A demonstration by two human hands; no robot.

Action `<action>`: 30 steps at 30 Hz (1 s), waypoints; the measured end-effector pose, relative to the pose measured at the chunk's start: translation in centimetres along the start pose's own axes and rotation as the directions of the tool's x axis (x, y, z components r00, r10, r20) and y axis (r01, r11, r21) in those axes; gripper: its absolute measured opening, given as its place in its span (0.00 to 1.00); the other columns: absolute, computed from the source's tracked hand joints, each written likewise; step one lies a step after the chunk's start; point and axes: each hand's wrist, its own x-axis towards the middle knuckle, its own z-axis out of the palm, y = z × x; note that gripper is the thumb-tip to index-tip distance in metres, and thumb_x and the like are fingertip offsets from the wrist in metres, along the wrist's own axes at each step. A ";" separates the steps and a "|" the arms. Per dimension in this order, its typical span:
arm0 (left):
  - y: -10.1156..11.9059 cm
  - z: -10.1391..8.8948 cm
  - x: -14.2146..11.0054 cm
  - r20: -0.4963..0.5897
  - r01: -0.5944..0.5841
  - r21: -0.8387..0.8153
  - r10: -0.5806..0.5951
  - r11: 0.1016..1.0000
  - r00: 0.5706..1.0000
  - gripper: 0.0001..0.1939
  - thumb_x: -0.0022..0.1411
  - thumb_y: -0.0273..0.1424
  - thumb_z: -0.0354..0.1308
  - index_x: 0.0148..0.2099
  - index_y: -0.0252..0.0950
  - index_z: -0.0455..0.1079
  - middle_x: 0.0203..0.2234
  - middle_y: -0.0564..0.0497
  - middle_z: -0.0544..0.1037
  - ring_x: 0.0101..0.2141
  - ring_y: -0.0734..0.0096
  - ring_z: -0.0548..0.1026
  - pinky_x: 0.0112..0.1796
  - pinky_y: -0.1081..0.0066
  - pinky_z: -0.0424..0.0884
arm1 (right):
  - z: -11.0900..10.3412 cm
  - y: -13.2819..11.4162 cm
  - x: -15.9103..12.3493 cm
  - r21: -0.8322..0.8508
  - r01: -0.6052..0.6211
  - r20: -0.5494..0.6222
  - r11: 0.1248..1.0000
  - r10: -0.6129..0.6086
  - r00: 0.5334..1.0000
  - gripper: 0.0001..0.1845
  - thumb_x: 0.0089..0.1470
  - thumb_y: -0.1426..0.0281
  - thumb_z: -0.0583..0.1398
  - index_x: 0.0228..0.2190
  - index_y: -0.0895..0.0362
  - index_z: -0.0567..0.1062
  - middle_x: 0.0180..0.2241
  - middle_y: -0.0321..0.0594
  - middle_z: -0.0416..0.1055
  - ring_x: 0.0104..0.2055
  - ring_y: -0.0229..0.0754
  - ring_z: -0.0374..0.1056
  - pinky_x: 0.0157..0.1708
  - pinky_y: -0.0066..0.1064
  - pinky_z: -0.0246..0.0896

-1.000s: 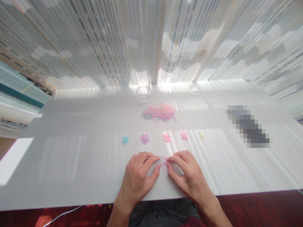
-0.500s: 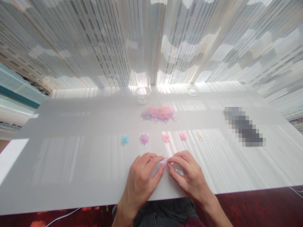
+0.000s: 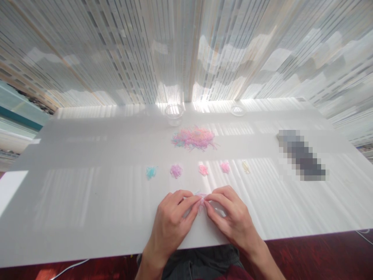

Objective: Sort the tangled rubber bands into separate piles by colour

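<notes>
At the table's near edge, the left hand (image 3: 173, 217) and the right hand (image 3: 231, 216) face each other, thumbs inward. Each has thumb and forefinger pressed together on a small tuft of thin pink, lilac and pale blue strands (image 3: 202, 200). The tuft lies directly between the two sets of fingertips, so neither hand is nearer to it. Its strands poke out past the tips, some away from the body and some toward it; the fingers cover too much to show one clear long axis. The other fingers curl over the white, smooth, flat-topped table (image 3: 101, 214).

Just beyond the hands runs a loose row of five little clumps, well apart from one another: a turquoise tangled clump (image 3: 151, 172), a lilac rounded clump (image 3: 176, 171), a coral-pink clump (image 3: 203, 170), a lighter pink clump (image 3: 225, 167) and a sparse pale yellow clump (image 3: 246, 167). All look wiry and springy (whether plastic or elastic, I cannot tell).

Past the row spreads a wide, shaggy, mixed-colour heap of strands (image 3: 194, 139), mostly pink, its longer axis across the table and its edges frayed. Behind it stand a clear, round plastic tub (image 3: 174, 115) and, farther right, a clear, shallow plastic disc (image 3: 238, 111), perhaps a lid. A sheer, striped curtain (image 3: 186, 50) hangs behind.
</notes>
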 end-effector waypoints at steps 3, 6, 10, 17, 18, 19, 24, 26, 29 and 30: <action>-0.1 0.0 -0.1 0.000 0.016 -0.010 -0.016 1.000 1.000 0.08 0.72 0.27 0.59 0.49 0.40 0.79 0.36 0.49 0.81 0.32 0.69 0.78 0.36 0.67 0.75 | 0.0 0.1 -0.1 -0.004 -0.001 0.002 1.000 0.001 1.000 0.07 0.65 0.74 0.61 0.45 0.53 0.76 0.38 0.41 0.72 0.40 0.44 0.71 0.39 0.36 0.73; -0.1 0.0 -0.2 -0.012 0.024 -0.029 -0.024 0.999 1.000 0.09 0.72 0.27 0.60 0.51 0.41 0.79 0.36 0.49 0.81 0.33 0.69 0.77 0.35 0.68 0.75 | 0.0 0.1 -0.1 0.000 -0.003 -0.001 1.000 0.003 1.000 0.07 0.66 0.73 0.61 0.45 0.53 0.77 0.38 0.41 0.73 0.40 0.44 0.72 0.39 0.36 0.74; 0.0 -0.1 -0.1 -0.018 0.042 -0.058 -0.043 0.997 0.999 0.10 0.72 0.27 0.60 0.51 0.41 0.79 0.36 0.50 0.81 0.32 0.69 0.77 0.33 0.70 0.73 | 0.0 0.1 0.0 0.002 0.001 -0.003 1.000 -0.001 1.000 0.06 0.66 0.73 0.61 0.44 0.54 0.77 0.38 0.41 0.73 0.39 0.43 0.72 0.38 0.35 0.73; 0.3 -0.2 0.1 -0.020 0.068 -0.088 -0.070 0.994 0.997 0.06 0.71 0.26 0.60 0.46 0.39 0.77 0.35 0.50 0.82 0.32 0.70 0.76 0.31 0.72 0.71 | -0.1 0.1 0.0 0.002 0.006 0.006 1.000 -0.006 1.000 0.06 0.67 0.73 0.60 0.44 0.53 0.77 0.38 0.41 0.73 0.39 0.43 0.72 0.38 0.35 0.73; 0.3 -0.3 0.1 -0.020 0.068 -0.088 -0.070 0.994 0.997 0.06 0.71 0.27 0.60 0.46 0.39 0.77 0.35 0.50 0.82 0.31 0.70 0.76 0.30 0.72 0.71 | -0.1 0.1 0.0 0.002 0.007 0.005 1.000 -0.007 1.000 0.06 0.67 0.73 0.60 0.44 0.53 0.77 0.38 0.41 0.73 0.39 0.43 0.72 0.38 0.35 0.73; 0.3 -0.3 0.1 -0.020 0.068 -0.088 -0.070 0.994 0.997 0.06 0.71 0.27 0.60 0.46 0.39 0.77 0.35 0.51 0.82 0.31 0.70 0.76 0.30 0.72 0.71 | -0.1 0.0 0.0 0.002 0.007 0.002 1.000 -0.007 1.000 0.06 0.67 0.73 0.60 0.44 0.53 0.77 0.37 0.41 0.73 0.39 0.43 0.72 0.38 0.35 0.73; 0.3 -0.3 0.2 -0.011 0.071 -0.078 -0.072 0.994 0.997 0.04 0.71 0.27 0.59 0.44 0.39 0.76 0.35 0.51 0.82 0.32 0.70 0.78 0.31 0.71 0.71 | -0.2 -0.1 0.2 0.000 0.008 -0.011 1.000 -0.008 1.000 0.06 0.67 0.73 0.60 0.43 0.53 0.77 0.37 0.41 0.74 0.38 0.43 0.73 0.37 0.35 0.74; 0.3 -0.3 0.2 -0.005 0.060 -0.067 -0.060 0.996 0.998 0.04 0.71 0.28 0.59 0.45 0.39 0.76 0.35 0.50 0.83 0.32 0.69 0.78 0.31 0.70 0.71 | -0.2 -0.1 0.2 0.001 0.008 -0.016 1.000 -0.008 1.000 0.06 0.67 0.73 0.60 0.43 0.53 0.78 0.36 0.41 0.74 0.38 0.43 0.73 0.36 0.34 0.74; 0.3 -0.4 0.2 -0.005 0.053 -0.058 -0.054 0.997 0.999 0.04 0.72 0.29 0.59 0.45 0.39 0.76 0.36 0.50 0.83 0.32 0.69 0.78 0.32 0.70 0.71 | -0.2 -0.1 0.2 0.005 0.003 -0.019 1.000 -0.003 1.000 0.07 0.67 0.73 0.60 0.42 0.53 0.78 0.36 0.41 0.75 0.38 0.43 0.73 0.37 0.35 0.74; 0.3 -0.4 0.2 -0.006 0.054 -0.059 -0.054 0.997 0.999 0.04 0.72 0.28 0.59 0.45 0.39 0.76 0.35 0.50 0.83 0.32 0.69 0.78 0.32 0.70 0.71 | -0.1 -0.1 0.2 0.005 0.001 -0.019 1.000 -0.001 1.000 0.07 0.67 0.73 0.60 0.42 0.53 0.78 0.36 0.41 0.75 0.38 0.43 0.73 0.37 0.35 0.74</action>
